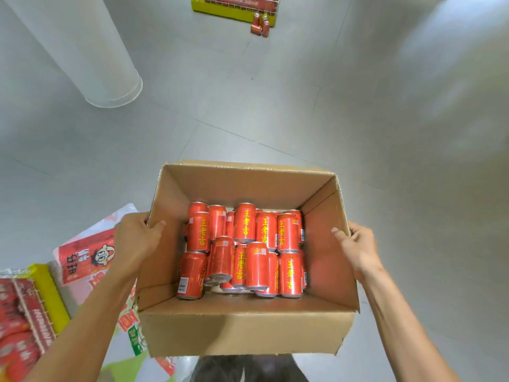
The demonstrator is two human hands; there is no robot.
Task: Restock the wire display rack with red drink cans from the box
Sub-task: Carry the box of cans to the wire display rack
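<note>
Box (248, 334): open carton, held up in front of the person.
Left hand (135, 238): grips the box's left wall, thumb inside over the rim.
Right hand (358, 246): grips the box's right wall, thumb also inside.
Cans (245, 252): red, many, packed together inside the box.
Packs (88, 257): red and white, on the floor left of the box.
Column (82, 51): white, far beyond the box, to the left.
Rack (237, 6): far beyond the box; loose cans (260, 24) stand beside its yellow base.

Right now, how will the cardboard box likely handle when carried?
Probably heavy: the cardboard box holds many red cans. They sit loose, some tilted, so may shift if tipped. Left hand and right hand grip thin walls that could flex.
</note>
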